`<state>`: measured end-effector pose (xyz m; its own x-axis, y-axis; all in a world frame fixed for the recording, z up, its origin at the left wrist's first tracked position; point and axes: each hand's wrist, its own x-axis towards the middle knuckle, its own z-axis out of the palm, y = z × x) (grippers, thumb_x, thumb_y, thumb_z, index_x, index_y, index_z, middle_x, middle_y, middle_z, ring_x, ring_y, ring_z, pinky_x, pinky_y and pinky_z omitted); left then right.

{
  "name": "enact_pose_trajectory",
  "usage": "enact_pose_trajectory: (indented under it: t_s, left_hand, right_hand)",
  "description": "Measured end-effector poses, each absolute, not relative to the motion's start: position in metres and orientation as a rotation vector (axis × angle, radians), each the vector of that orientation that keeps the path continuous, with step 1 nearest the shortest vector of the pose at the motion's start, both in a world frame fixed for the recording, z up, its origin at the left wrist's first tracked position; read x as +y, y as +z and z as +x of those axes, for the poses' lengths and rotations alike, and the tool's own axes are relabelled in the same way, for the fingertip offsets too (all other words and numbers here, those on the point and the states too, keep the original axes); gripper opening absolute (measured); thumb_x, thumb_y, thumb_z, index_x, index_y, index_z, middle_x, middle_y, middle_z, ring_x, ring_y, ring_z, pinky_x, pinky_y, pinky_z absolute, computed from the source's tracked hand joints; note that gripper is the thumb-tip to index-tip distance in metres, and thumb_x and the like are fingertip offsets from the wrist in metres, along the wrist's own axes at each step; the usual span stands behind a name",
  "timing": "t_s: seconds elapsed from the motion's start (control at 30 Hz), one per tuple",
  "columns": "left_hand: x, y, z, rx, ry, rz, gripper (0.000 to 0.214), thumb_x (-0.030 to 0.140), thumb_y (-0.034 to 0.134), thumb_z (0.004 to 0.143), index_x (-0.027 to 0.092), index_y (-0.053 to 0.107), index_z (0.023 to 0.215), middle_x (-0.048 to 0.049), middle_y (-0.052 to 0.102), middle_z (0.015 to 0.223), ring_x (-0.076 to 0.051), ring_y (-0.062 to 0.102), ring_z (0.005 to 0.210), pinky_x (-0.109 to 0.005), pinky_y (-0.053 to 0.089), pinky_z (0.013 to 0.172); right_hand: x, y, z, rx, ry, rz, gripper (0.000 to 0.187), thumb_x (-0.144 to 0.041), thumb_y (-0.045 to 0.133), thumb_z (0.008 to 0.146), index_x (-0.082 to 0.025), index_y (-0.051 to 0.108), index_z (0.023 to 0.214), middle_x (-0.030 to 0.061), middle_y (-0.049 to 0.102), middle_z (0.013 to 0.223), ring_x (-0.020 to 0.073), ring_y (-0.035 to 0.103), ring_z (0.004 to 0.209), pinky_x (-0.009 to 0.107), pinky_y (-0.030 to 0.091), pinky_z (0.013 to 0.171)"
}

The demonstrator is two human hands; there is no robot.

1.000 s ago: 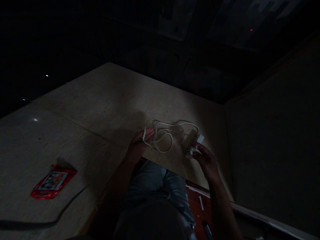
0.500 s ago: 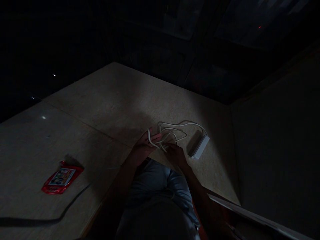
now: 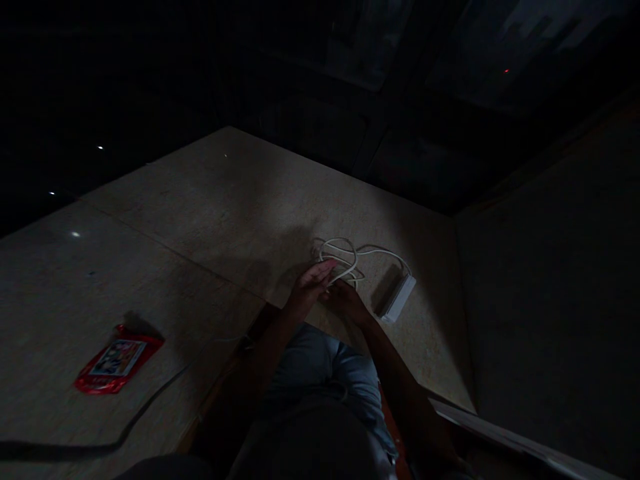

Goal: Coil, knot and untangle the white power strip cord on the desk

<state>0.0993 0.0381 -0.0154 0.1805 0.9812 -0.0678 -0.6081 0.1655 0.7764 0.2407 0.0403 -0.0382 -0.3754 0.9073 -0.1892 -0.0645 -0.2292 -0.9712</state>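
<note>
A white cable [image 3: 345, 257] lies in loose loops on the dim wooden table [image 3: 210, 200], joined to a white block-shaped power strip [image 3: 399, 299] at its right. My left hand [image 3: 311, 283] and my right hand [image 3: 345, 300] meet at the near side of the loops. Both have fingers closed round strands of the cable. The power strip rests on the table, a short way right of my right hand.
A red printed packet [image 3: 117, 360] lies on the table at the left. A dark cord [image 3: 125, 427] runs along the near left edge. My lap in grey trousers [image 3: 320, 373] shows below. The surroundings are very dark.
My right hand let go of the power strip, which now lies on the table, and moved left to the cable. Both hands have gathered the loops closer together.
</note>
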Motion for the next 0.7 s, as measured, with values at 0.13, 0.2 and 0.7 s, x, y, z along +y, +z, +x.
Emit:
enact_pose_trajectory:
  t_s: [0.13,0.2,0.7]
  left_hand:
    - [0.022,-0.027,0.083,0.869,1.287,0.899,0.045,0.035,0.073,0.074,0.022,0.069,0.117,-0.0103,0.062,0.134,-0.033,0.049,0.131,-0.051,0.030,0.116]
    - [0.014,-0.032,0.073,1.006,1.347,1.020,0.039,0.032,0.074,0.074,0.023,0.072,0.112,-0.0091,0.064,0.130,-0.032,0.049,0.131,-0.048,0.028,0.117]
    - [-0.001,-0.053,0.081,1.247,1.287,1.131,0.039,0.026,0.074,0.074,0.024,0.071,0.113,-0.0109,0.068,0.116,-0.029,0.063,0.105,-0.041,0.052,0.089]
  right_hand:
    - [0.040,-0.035,0.233,-1.125,1.711,-1.068,0.054,-0.037,0.085,0.057,-0.025,0.065,0.106,0.0026,0.074,0.095,0.0217,0.070,0.088,0.037,0.055,0.085]
    - [0.041,-0.032,0.232,-1.079,1.686,-1.073,0.051,-0.032,0.085,0.057,-0.025,0.065,0.103,0.0027,0.075,0.097,0.0213,0.070,0.087,0.036,0.056,0.084]
    - [0.038,-0.023,0.230,-1.256,1.593,-1.153,0.043,-0.056,0.073,0.073,-0.022,0.069,0.100,0.0059,0.073,0.103,0.0231,0.068,0.095,0.035,0.054,0.085]
